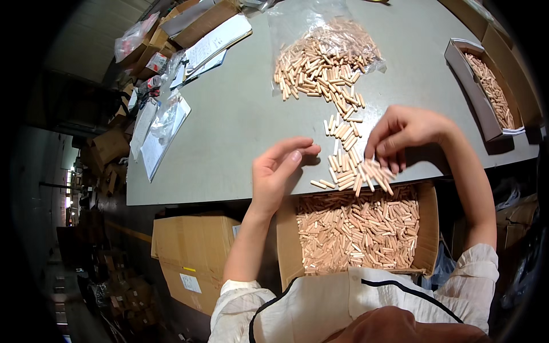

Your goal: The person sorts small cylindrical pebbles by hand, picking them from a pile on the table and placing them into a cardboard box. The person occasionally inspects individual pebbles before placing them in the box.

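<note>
Short wooden dowel pins (343,134) trail down the grey table from a pile in a clear plastic bag (284,26) to the front edge. My left hand (280,168) rests by the edge, left of the trail, with thumb and fingers apart and nothing in them. On the trail's right side is my right hand (403,137), its fingers loosely bent and spread, touching a blurred cluster of pins (376,174) at the edge. Below the edge, close to my body, an open cardboard box (429,228) is filled with more pins.
A long narrow box (463,74) of pins stands at the table's right. Papers and a clipboard (163,134) lie on the left, with open cartons (200,26) behind. A closed cardboard box (194,251) sits below the table's left front. Stacked cartons fill the floor farther left.
</note>
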